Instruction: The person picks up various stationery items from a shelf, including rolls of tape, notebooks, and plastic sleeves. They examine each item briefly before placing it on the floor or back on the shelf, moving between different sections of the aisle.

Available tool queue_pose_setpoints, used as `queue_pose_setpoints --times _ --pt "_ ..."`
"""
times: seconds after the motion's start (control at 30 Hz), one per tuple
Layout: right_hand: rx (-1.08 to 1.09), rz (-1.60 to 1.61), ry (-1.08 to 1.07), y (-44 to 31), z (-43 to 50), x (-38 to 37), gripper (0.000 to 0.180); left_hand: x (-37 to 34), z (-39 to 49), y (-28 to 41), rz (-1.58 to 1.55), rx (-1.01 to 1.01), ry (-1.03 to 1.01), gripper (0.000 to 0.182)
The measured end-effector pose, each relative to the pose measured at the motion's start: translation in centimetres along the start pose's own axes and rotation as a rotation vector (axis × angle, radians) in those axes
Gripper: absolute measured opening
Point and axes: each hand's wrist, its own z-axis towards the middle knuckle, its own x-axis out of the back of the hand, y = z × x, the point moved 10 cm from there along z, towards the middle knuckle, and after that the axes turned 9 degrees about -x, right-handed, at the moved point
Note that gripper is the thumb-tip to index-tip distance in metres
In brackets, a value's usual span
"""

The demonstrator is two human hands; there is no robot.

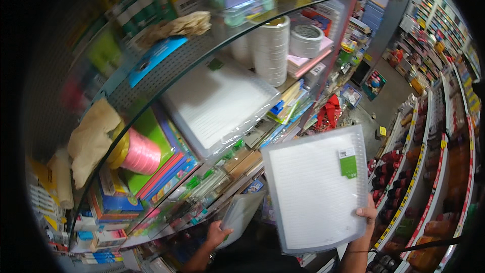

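Note:
My right hand point(366, 214) grips the right edge of a translucent plastic-covered ring-bound notebook point(314, 193), its thumb on the cover and a green label near the top right. Lower and to the left, my left hand point(219, 234) holds a similar translucent notebook point(242, 212), seen at a slant. On the shelf ahead lies a stack of clear-covered notebooks point(223, 102), apart from both hands. Behind this stack stand a tall stack of white tape rolls point(271, 53) and a shorter silver-grey roll point(307, 41).
A curved glass shelf edge point(151, 100) crosses above the notebook stack. Pink ribbon rolls point(142, 151) and coloured folders point(163, 174) are at left. Racks of bottles point(394, 182) line the right side. An aisle floor point(379, 110) shows at upper right, with a small box point(381, 132) on it.

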Motion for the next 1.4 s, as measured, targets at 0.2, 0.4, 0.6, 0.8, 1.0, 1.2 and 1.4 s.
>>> queue_pose_setpoints --times 0.2,0.4,0.6,0.8,1.0,1.2,1.4 --pt "-0.051 0.024 0.036 5.7 -0.3 -2.0 0.096 -1.2 0.6 2.1 -0.075 -0.038 -0.035 0.051" --pt "-0.156 0.470 -0.351 8.6 2.6 -14.0 0.083 -1.9 0.6 1.0 0.015 -0.019 -0.039 0.068" --pt "-0.094 0.334 -0.409 8.8 1.1 -18.9 0.069 -1.0 -1.0 0.7 -0.008 -0.105 0.070 0.052" --pt "-0.067 0.251 -0.451 11.6 -1.0 -25.9 0.060 -0.7 -2.7 -0.4 0.120 -0.056 0.096 0.047" --pt "0.010 -0.144 -0.628 17.3 2.8 -35.4 0.048 -0.9 -3.1 -0.7 -0.016 -0.023 0.137 0.055" --pt "-0.009 0.039 -0.439 15.6 5.3 -28.1 0.056 -0.6 -3.4 1.0 -0.040 -0.144 0.152 0.051" --pt "0.203 -0.448 -0.345 10.4 10.3 -31.9 0.027 -0.4 -2.8 2.1 0.139 -0.148 0.121 0.056"
